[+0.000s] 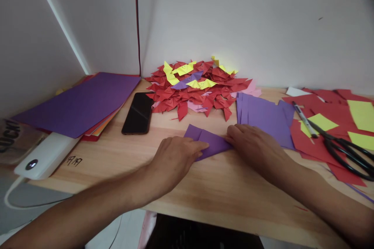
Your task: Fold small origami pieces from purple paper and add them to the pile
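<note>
A folded sheet of purple paper (214, 144) lies on the wooden table, with a crease and a flap showing near its upper left. My left hand (175, 159) grips its left part, the fingers closed and one fingertip resting on top. At its right end, my right hand (254, 148) holds the corner with bent fingers pressed together, their tips partly hidden. Just behind my right hand sits a stack of purple paper pieces (263, 116). Beyond the folded sheet rises a heap of small folded paper figures (195, 93), mostly red, with some yellow, pink and purple.
A black phone (138, 113) lies left of the heap. Large coloured sheets (84, 101) overlap a white power bank (49, 155) with a cable at the left. Scissors (347, 148), a pen (304, 118) and red paper scraps (309, 140) cover the right side. A wall (263, 27) stands behind.
</note>
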Tool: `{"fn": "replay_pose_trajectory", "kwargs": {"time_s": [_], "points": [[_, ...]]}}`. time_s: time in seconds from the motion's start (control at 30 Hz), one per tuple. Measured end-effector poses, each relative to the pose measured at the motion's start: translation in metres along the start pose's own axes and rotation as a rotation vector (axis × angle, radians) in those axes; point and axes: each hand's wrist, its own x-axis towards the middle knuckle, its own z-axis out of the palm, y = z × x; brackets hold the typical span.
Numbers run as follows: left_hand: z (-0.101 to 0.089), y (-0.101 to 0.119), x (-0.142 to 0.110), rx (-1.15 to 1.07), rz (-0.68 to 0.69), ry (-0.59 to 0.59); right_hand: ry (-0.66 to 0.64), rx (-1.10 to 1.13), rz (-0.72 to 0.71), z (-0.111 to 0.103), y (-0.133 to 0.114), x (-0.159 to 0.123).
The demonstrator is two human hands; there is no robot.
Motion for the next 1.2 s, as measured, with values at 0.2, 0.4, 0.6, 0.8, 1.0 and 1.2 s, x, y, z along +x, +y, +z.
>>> {"fn": "replay_pose_trajectory", "kwargs": {"time_s": [0.2,0.4,0.6,0.8,1.0,1.2], "points": [[0.001,0.000,0.001,0.079,0.023,-0.011,-0.029,-0.026,-0.001,0.000,0.000,0.000],[0.007,-0.003,-0.002,0.133,0.067,-0.002,0.003,-0.029,-0.003,-0.002,-0.001,0.000],[0.010,-0.003,-0.005,0.196,0.081,-0.005,-0.059,0.009,0.061,-0.002,0.004,0.004],[0.008,0.000,-0.004,0.233,0.072,-0.031,0.106,0.074,0.128,-0.027,0.002,-0.002],[0.007,0.000,-0.005,0.206,0.085,-0.033,0.209,0.121,-0.234,-0.035,-0.034,-0.029],[0.006,0.001,-0.005,0.262,0.109,-0.009,0.137,-0.013,-0.225,-0.007,-0.065,-0.055]]}}
